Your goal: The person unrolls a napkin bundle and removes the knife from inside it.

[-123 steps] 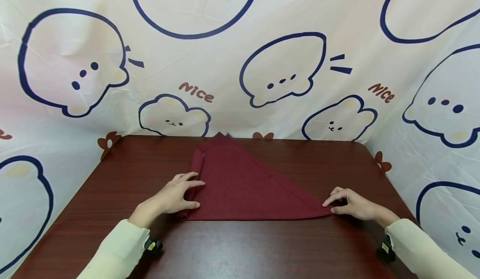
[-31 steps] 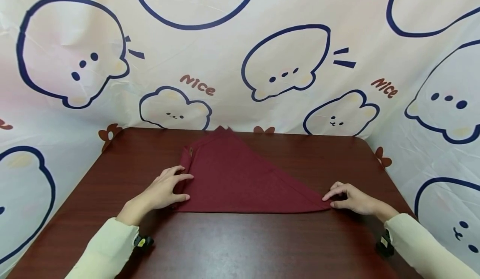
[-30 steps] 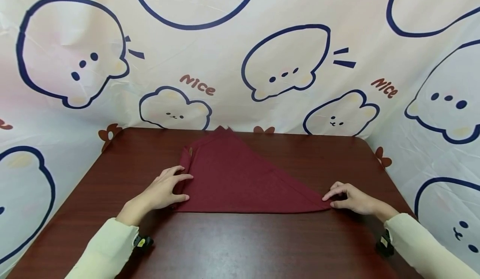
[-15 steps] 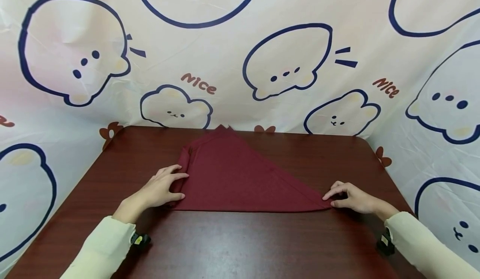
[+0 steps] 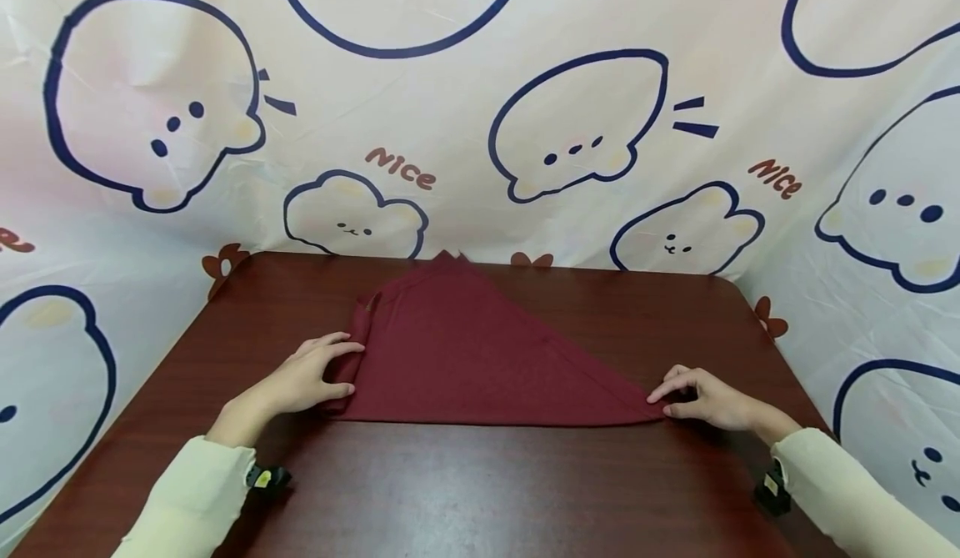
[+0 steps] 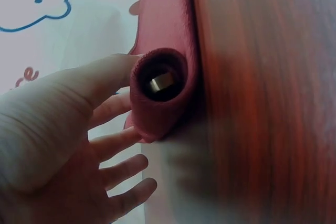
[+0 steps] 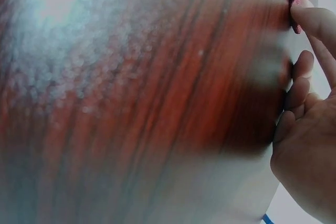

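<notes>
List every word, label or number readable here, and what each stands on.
"Nice": brown lettering, left of centre on the cream cartoon-printed fabric backdrop.
"Nice": same backdrop, further right.
"e": same backdrop, cut off at the head view's left edge.
"ce": backdrop, left wrist view, rest not visible.
Yellow labels on the black wrist-worn devices: too small to read.
Dark red folded cloth: no visible text.

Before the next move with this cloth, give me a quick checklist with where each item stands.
1. Left hand on the rolled edge: ok, gripping it.
2. Right hand on the right corner of the cloth: ok, holding it.
3. Near edge lying straight: ok, nearly straight.
4. Layers matched at the far tip: not ok, two peaks show.
5. Identity of the light-coloured object inside the roll: cannot tell.
</notes>
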Action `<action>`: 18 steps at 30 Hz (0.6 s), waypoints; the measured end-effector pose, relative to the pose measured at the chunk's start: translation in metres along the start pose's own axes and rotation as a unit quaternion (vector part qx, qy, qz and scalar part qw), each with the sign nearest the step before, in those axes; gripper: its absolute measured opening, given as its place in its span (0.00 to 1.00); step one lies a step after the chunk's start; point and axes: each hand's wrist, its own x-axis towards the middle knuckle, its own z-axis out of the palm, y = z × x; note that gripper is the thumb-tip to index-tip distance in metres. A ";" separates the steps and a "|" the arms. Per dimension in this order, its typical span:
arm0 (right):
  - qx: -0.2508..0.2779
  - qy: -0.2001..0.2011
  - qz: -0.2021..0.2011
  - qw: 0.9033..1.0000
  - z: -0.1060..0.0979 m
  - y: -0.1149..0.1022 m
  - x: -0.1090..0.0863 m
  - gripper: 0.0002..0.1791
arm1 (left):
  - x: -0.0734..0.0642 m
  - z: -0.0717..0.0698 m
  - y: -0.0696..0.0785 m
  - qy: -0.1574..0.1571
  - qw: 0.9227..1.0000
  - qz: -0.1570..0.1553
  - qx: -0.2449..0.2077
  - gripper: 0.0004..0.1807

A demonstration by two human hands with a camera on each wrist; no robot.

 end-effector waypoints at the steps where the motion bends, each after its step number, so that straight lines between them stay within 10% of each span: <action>1: 0.002 -0.001 0.002 1.000 0.000 0.000 0.000 0.10 | -0.001 -0.001 -0.001 -0.002 1.000 -0.002 -0.004 0.32; 18: 0.000 -0.008 0.018 1.000 -0.001 -0.004 -0.001 0.11 | -0.010 -0.010 -0.013 -0.011 0.999 -0.005 -0.043 0.32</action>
